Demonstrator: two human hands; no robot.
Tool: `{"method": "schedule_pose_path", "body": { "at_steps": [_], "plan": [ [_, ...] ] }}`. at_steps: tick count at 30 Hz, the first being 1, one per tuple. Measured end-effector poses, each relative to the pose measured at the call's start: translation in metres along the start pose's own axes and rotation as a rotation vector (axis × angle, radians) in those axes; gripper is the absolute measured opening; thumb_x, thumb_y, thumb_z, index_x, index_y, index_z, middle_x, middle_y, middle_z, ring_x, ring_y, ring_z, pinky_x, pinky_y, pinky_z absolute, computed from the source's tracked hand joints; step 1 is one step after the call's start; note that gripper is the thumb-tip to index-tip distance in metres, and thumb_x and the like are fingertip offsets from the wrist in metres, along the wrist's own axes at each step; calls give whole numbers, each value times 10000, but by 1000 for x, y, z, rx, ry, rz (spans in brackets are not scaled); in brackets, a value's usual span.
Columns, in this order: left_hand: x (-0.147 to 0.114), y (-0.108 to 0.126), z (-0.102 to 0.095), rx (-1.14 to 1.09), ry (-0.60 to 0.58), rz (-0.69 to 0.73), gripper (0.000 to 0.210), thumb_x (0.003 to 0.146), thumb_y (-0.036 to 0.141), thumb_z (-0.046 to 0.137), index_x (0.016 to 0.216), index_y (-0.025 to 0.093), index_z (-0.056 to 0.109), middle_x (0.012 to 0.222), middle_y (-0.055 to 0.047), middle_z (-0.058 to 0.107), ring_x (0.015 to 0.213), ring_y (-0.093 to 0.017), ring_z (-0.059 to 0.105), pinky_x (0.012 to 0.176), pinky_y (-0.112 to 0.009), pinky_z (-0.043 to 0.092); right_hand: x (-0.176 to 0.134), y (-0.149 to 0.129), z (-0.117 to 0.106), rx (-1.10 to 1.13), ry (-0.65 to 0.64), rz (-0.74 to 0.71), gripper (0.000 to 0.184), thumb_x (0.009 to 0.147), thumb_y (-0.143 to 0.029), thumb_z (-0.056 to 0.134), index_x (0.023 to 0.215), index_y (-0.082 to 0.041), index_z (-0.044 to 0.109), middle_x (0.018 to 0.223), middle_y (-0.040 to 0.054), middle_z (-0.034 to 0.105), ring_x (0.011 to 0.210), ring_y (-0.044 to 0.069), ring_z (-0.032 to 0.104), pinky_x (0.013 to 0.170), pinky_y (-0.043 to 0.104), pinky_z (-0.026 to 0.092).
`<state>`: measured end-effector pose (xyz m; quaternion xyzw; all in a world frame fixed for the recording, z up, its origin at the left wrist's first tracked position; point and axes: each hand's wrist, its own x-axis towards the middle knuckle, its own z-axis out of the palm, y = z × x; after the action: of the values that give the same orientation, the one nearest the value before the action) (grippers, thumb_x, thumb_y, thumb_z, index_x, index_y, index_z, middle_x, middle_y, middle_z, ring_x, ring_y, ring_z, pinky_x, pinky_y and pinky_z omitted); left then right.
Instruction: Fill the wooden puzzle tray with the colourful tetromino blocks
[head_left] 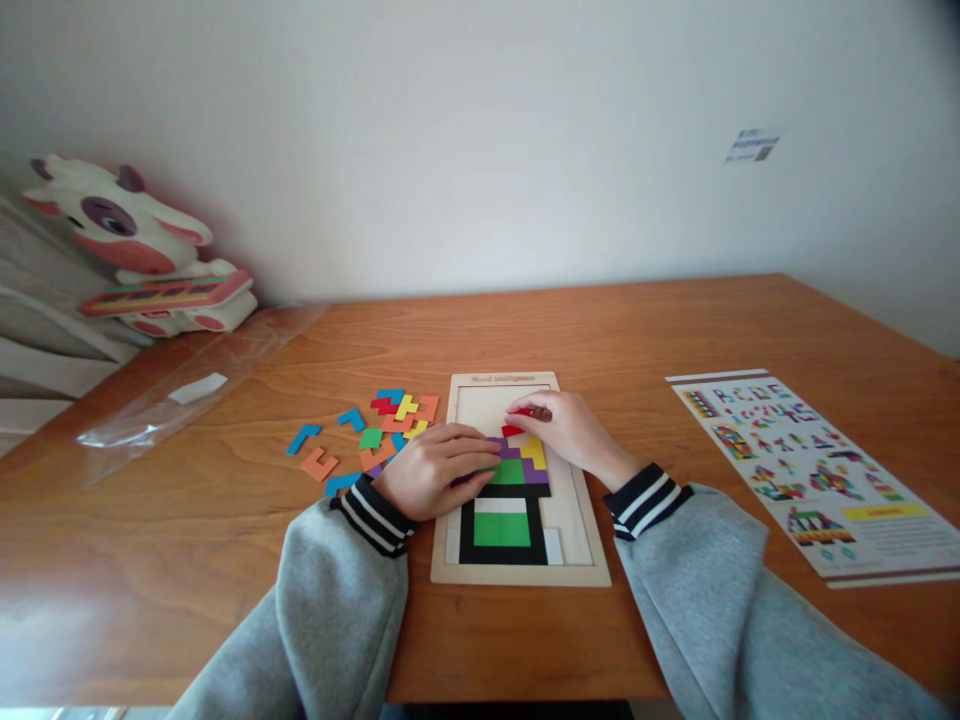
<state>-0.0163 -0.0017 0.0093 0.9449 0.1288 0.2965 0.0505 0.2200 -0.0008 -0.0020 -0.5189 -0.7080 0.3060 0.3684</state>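
A wooden puzzle board point(581, 500) lies flat on the table, its lower part filled with black, green, purple, yellow and white pieces. My right hand point(559, 425) is over the board's upper right, thumb and fingertips pinching a red puzzle piece point(511, 431) just above the yellow piece point(534, 452). The fingers partly cover the red piece. Across the board's left edge lies my left hand point(446, 468), palm down, fingers stretched out, fingertips at the purple and green pieces. Whatever is under its palm is hidden.
Loose coloured pieces point(371, 438) are scattered left of the board. On the right lies a printed pattern sheet point(795, 470). A clear plastic bag point(180, 400) is at the left, with a cow-shaped toy keyboard point(165, 255) behind it. The white wall point(480, 150) borders the table's back.
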Motion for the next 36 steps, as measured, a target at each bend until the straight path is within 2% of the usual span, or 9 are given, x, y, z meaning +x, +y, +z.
{"method": "schedule_pose_path", "body": {
  "at_steps": [4, 8, 14, 23, 28, 33, 36],
  "plan": [
    [-1, 2, 1, -11, -77, 15, 294, 948, 280, 605, 1216, 171, 656, 1189, -79, 731, 1141, -233, 652, 973, -387, 561, -1, 0, -7, -114, 5, -51, 74, 864, -243, 699, 867, -223, 770, 921, 44, 781, 833, 197, 708, 776, 330, 530],
    [-2, 2, 3, -27, -125, -8, 280, 964, 301, 581, 1201, 177, 662, 1187, -76, 733, 1147, -230, 659, 966, -390, 556, -3, 2, -12, -185, -3, -27, 62, 861, -243, 713, 865, -227, 772, 906, 33, 773, 787, 179, 679, 738, 315, 513],
    [-3, 2, 3, -56, -125, -31, 276, 957, 305, 586, 1194, 193, 670, 1184, -77, 733, 1142, -217, 663, 975, -376, 540, -7, 5, -9, -270, -7, -35, 60, 850, -285, 740, 842, -236, 774, 927, 43, 742, 869, 194, 662, 792, 333, 494],
    [-2, 3, 3, -31, -118, -29, 263, 954, 304, 589, 1176, 194, 678, 1147, -82, 746, 1116, -222, 678, 958, -386, 555, -12, 3, -9, -242, -28, -71, 122, 850, -335, 744, 827, -216, 752, 898, 56, 722, 829, 190, 668, 777, 332, 509],
    [-1, 3, 2, -24, -114, -16, 259, 952, 301, 599, 1171, 186, 678, 1138, -81, 750, 1109, -226, 683, 960, -393, 561, -17, 7, -23, -174, -79, -101, 182, 883, -381, 692, 972, -233, 750, 1000, 58, 731, 910, 196, 677, 847, 348, 516],
    [-2, 2, 3, -27, -118, -15, 253, 947, 293, 605, 1164, 186, 680, 1158, -81, 743, 1116, -226, 681, 968, -400, 561, -23, 9, -44, -288, -184, -100, 346, 823, -461, 741, 1114, -277, 720, 1168, 64, 684, 1131, 264, 603, 995, 435, 430],
    [-3, 2, 4, -23, -112, -16, 247, 945, 289, 607, 1157, 189, 685, 1162, -80, 742, 1117, -224, 682, 963, -394, 563, -24, 8, -47, -352, -211, -42, 480, 786, -522, 757, 1207, -305, 679, 1237, 75, 626, 1197, 299, 551, 1036, 492, 380]
  ]
}}
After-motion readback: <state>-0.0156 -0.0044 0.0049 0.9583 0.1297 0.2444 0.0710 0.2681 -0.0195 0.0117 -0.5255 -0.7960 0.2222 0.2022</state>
